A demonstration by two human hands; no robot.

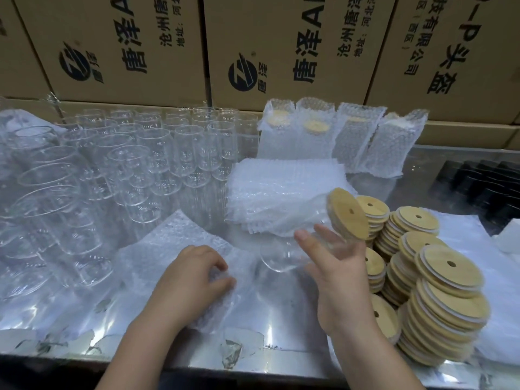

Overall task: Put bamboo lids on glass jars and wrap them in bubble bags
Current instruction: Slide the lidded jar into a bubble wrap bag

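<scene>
My right hand [337, 277] holds a glass jar [284, 254] lying on its side, its base pointing left, with a bamboo lid [349, 213] on its mouth at the right. My left hand [194, 280] pinches the edge of a bubble bag [168, 243] lying flat on the table, just left of the jar's base. A pile of flat bubble bags [281, 190] lies behind the hands. Stacks of bamboo lids [439, 294] with small holes stand at the right.
Several empty glass jars [135, 164] stand in rows at the left and centre back. Several wrapped jars [337, 142] stand upright at the back right. Cardboard boxes [281, 46] form a wall behind. Black items [484, 187] sit far right. The table has a reflective top [281, 319].
</scene>
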